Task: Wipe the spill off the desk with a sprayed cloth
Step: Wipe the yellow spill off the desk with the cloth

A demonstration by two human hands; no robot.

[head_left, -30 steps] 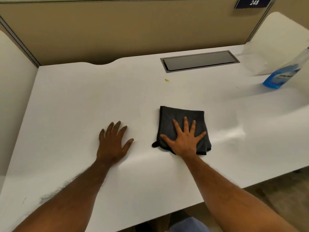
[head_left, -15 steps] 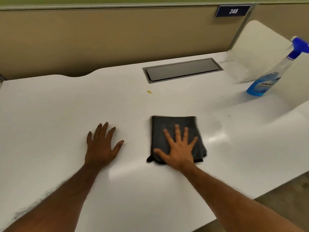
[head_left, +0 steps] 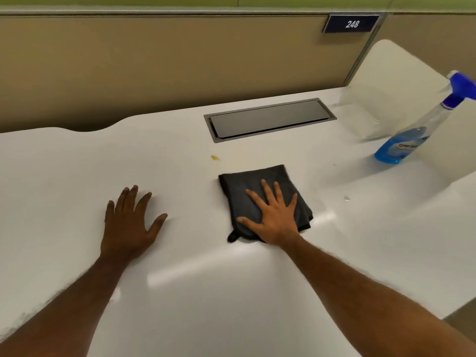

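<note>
A folded dark grey cloth (head_left: 247, 186) lies flat on the white desk (head_left: 231, 292). My right hand (head_left: 273, 217) presses down on it, palm flat and fingers spread. A small yellow spill spot (head_left: 215, 157) sits on the desk just beyond the cloth's far left corner, apart from it. My left hand (head_left: 130, 224) rests flat on the bare desk to the left, fingers apart, holding nothing. A spray bottle (head_left: 414, 135) with blue liquid and a blue trigger head stands at the far right.
A grey cable hatch (head_left: 269, 119) is set into the desk behind the spill. A tan partition with a "248" sign (head_left: 351, 23) rises at the back. White side panels (head_left: 394, 81) close the right side. The desk's front edge shows at the lower right.
My right hand has slid the cloth forward, closer to the yellow spot. The left hand stays flat in place. The view has tilted up and shifted.
</note>
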